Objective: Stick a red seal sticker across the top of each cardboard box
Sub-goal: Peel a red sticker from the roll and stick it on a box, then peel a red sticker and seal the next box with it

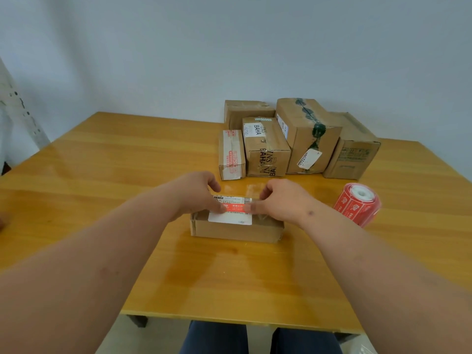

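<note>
Small cardboard box (236, 229) sits on yellow table (102, 175), close to person. Red seal sticker (235, 207) lies across box top, over white label (229, 217). Left hand (196, 194) pinches sticker's left end. Right hand (277, 200) pinches right end. Step: sticking seal on this box. Next, I think: press sticker flat, rub ends down. Sticker roll (357, 203) waits at right. Five more boxes (293, 139) stand behind, still need seals.

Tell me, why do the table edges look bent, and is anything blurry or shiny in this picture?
Head view: the wide-angle lens bows the table edges; soft glare lies on its glossy top near the sticker roll; fingertips of both hands, left hand and right hand, are slightly blurred over the red sticker.
</note>
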Action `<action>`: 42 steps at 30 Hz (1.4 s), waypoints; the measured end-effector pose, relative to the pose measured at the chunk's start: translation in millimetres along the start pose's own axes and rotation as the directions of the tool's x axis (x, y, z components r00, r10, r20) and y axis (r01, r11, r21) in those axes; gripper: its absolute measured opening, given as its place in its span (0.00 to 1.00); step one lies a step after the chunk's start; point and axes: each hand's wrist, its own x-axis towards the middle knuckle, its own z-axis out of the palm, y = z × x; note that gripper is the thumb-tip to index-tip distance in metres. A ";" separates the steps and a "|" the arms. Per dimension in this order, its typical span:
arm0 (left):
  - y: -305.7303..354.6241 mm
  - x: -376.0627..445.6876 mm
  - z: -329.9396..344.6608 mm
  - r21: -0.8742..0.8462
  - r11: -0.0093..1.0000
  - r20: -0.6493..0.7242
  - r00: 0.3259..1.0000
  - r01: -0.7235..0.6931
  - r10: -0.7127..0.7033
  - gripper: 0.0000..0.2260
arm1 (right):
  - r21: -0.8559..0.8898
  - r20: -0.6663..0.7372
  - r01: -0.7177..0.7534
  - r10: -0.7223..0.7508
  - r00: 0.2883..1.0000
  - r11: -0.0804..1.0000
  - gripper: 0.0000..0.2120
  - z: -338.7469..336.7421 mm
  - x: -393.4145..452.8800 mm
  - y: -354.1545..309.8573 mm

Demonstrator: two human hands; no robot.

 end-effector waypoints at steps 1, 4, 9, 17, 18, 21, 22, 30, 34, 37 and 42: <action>-2.1 0.2 -3.6 -0.062 0.998 0.031 1.000 0.001 0.001 0.18 | 0.009 0.004 0.014 -0.014 1.000 1.000 0.16 -2.1 -1.3 0.2; -9.1 -5.0 -13.5 -0.169 0.985 0.087 0.995 -0.031 0.046 0.19 | 0.113 0.055 0.048 -0.055 0.997 0.992 0.17 -8.6 -5.4 5.3; -6.8 -10.0 -4.3 0.318 0.934 0.175 0.978 -0.164 0.112 0.34 | -0.297 0.098 0.134 -0.110 0.989 0.945 0.38 0.1 -8.7 9.9; -2.2 -10.3 -18.4 -0.178 0.982 0.240 0.970 0.068 -0.023 0.13 | 0.314 0.128 -0.010 -0.032 0.991 0.949 0.22 -21.3 -12.2 25.1; -2.7 -7.6 -15.8 -0.192 0.975 0.233 0.970 0.116 -0.069 0.15 | 0.294 0.098 -0.022 -0.007 0.995 0.956 0.23 -21.3 -11.6 26.2; 0.8 -1.2 -2.5 -0.145 0.958 0.197 0.956 0.247 -0.216 0.21 | 0.230 0.150 -0.003 -0.033 0.988 0.973 0.28 -15.6 -11.5 28.9; 3.4 1.3 1.1 -0.142 0.950 0.160 0.953 0.280 -0.257 0.22 | 0.203 0.182 0.006 -0.044 0.982 0.979 0.30 -14.3 -12.7 29.3; 15.6 16.7 16.8 0.494 0.852 -0.127 0.984 0.172 -0.125 0.27 | -0.230 -0.099 -0.075 0.053 0.994 0.970 0.38 -1.3 3.2 36.1; 16.6 20.8 21.7 0.613 0.789 -0.288 0.942 0.043 0.172 0.21 | -0.233 -0.219 0.080 -0.132 0.967 0.969 0.26 -12.7 1.6 40.1; 43.1 18.4 23.9 0.545 0.820 -0.284 0.881 -0.177 0.379 0.14 | -0.203 -0.391 0.201 -0.267 0.881 0.958 0.10 -39.5 -0.9 47.2; 98.9 14.2 47.7 0.349 0.849 -0.219 0.846 -0.396 0.485 0.05 | -0.097 -0.396 0.090 -0.121 0.910 0.991 0.14 -88.3 -12.8 88.4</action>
